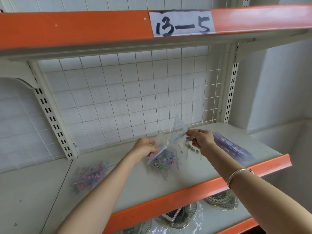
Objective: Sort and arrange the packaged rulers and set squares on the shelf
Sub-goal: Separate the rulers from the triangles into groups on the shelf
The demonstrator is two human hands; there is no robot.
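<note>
My left hand (145, 150) grips a clear packaged set square (161, 143), tilted up above a loose pile of packaged set squares (164, 162) with coloured prints in the middle of the cream shelf (194, 171). My right hand (201, 141) pinches another clear set square (179, 128) that stands upright just behind the pile. A packet with green dots (191, 148) lies under my right hand. A stack of purple packaged rulers (231, 146) lies at the shelf's right. A pink-printed pile of packets (90, 176) sits at the left.
A wire grid panel (131, 98) backs the shelf. An orange shelf edge (185, 195) runs along the front; above hangs another orange edge with a paper label "13-5" (182, 23). Patterned round plates (221, 201) in plastic sit on the shelf below.
</note>
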